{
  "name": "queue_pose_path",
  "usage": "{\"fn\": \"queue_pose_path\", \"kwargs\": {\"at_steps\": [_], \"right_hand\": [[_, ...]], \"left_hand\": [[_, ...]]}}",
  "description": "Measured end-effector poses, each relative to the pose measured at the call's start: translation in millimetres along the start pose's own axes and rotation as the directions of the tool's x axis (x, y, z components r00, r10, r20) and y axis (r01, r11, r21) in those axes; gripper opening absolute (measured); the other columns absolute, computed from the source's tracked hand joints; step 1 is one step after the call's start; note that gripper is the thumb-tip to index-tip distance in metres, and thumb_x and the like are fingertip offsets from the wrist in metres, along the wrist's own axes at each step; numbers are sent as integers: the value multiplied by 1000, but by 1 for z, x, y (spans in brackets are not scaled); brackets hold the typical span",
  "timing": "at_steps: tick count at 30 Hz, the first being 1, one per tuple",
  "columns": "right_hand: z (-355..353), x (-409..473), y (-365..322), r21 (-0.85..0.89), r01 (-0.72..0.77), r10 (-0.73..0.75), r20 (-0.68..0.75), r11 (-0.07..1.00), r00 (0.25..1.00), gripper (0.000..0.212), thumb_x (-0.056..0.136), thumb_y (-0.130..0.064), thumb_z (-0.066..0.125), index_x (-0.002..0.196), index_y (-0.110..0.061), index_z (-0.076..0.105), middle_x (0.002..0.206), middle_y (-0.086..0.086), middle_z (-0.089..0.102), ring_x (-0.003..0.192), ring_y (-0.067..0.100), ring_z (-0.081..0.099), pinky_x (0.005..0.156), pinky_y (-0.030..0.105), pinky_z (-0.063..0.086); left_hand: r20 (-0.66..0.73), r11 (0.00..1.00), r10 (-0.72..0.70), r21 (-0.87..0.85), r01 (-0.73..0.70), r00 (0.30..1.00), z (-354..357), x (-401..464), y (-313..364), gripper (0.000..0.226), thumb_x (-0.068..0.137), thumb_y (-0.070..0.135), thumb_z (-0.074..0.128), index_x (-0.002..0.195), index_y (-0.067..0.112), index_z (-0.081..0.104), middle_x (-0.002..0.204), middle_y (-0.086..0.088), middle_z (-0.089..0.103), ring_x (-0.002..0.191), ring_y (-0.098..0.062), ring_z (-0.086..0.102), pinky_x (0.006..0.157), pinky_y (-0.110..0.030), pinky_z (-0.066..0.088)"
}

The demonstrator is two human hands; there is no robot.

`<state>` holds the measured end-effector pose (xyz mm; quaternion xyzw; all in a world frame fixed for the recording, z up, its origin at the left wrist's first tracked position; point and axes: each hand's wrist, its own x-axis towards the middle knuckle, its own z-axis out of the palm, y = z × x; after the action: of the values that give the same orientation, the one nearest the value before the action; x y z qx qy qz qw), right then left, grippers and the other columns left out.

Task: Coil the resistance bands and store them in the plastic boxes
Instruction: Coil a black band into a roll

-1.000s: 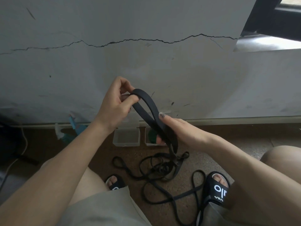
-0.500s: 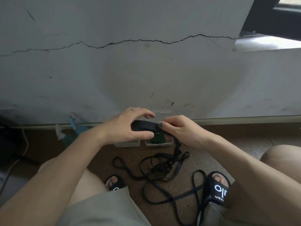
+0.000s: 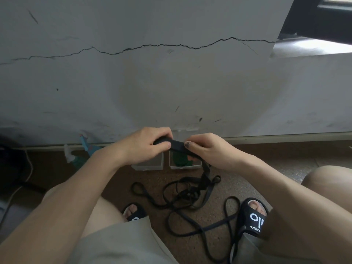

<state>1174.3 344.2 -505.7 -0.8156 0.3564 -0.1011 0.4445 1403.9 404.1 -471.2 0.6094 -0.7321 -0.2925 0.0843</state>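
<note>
A flat black resistance band (image 3: 176,144) stretches between both hands, just above two small clear plastic boxes by the wall. My left hand (image 3: 146,145) grips its folded left end with curled fingers. My right hand (image 3: 207,149) pinches the band with thumb and fingers; the rest of the band drops from there to the floor. The left box (image 3: 150,165) is mostly hidden under my left hand. The right box (image 3: 188,164) holds a coiled green band (image 3: 180,159). A tangle of black bands (image 3: 192,197) lies on the floor between my feet.
A cracked grey wall (image 3: 171,82) stands straight ahead, with a skirting strip at its foot. A teal and white spray bottle (image 3: 80,155) lies at the left by the wall. A white cable (image 3: 22,180) runs at far left. My sandalled feet (image 3: 253,216) flank the tangle.
Both hands have come down from chest height to just above the boxes. The tall open loop of black band is now folded flat and short between the hands.
</note>
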Motion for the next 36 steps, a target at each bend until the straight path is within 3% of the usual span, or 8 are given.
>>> {"fn": "queue_pose_path", "kwargs": {"at_steps": [4,7,10,15,20,23,28,36], "right_hand": [[6,2,2,29,55,-55,-26,998,998,29,106,-27,54,92,-14,75,79,5,72,65,16,59,64,36,44],[8,1,1,142,50,-45,-38,989,998,24,105,-21,57,96,-13,77,78,-6,73,71,1,67,66,20,48],[7,1,5,183,62,-61,-8,981,998,15,103,-22,61,110,-22,74,95,-4,78,90,7,73,84,28,56],[12,-7,10,-125,235,-239,-15,964,971,44,92,-22,75,119,-30,42,96,-7,67,74,0,60,65,21,46],[17,-3,8,-251,260,-312,-194,932,930,33,92,-19,73,105,-22,42,86,-5,59,67,13,52,59,32,45],[20,0,12,-319,241,-307,-175,917,936,25,86,-19,70,94,-21,46,80,-5,54,69,24,51,60,42,45],[21,3,17,-266,234,-261,-70,935,963,40,80,-22,78,77,-39,42,72,-18,50,66,2,51,56,19,37],[10,1,18,-138,144,-146,-2,980,989,34,86,-28,79,68,-30,50,65,-9,53,59,6,51,53,22,34]], "left_hand": [[79,1000,-22,0,22,997,7,0,3,11,103,37,50,104,37,61,94,8,66,90,-13,62,82,-43,51],[71,1000,5,-30,-3,997,16,2,9,20,106,42,46,101,30,61,87,6,64,80,-6,59,72,-33,46],[47,1000,11,11,-11,999,11,5,9,17,105,38,50,99,27,61,79,9,59,72,-3,54,62,-23,37],[-47,987,44,-152,-51,998,-7,0,-4,15,104,27,58,93,21,65,67,16,58,63,-2,51,61,-21,38],[-59,955,18,-295,-35,998,-16,-3,-10,17,100,31,56,91,19,65,66,5,59,62,-12,55,64,-30,42],[38,977,-78,-196,84,996,-8,-1,-8,16,103,24,57,89,20,64,72,0,69,64,-15,63,65,-29,44],[139,989,-124,95,111,982,2,-1,1,14,103,22,52,93,19,62,85,5,67,74,-6,54,65,-20,38],[69,915,-63,-394,86,996,-32,-14,-18,24,107,9,46,90,-1,59,71,-5,57,64,-11,58,66,-18,47]]}}
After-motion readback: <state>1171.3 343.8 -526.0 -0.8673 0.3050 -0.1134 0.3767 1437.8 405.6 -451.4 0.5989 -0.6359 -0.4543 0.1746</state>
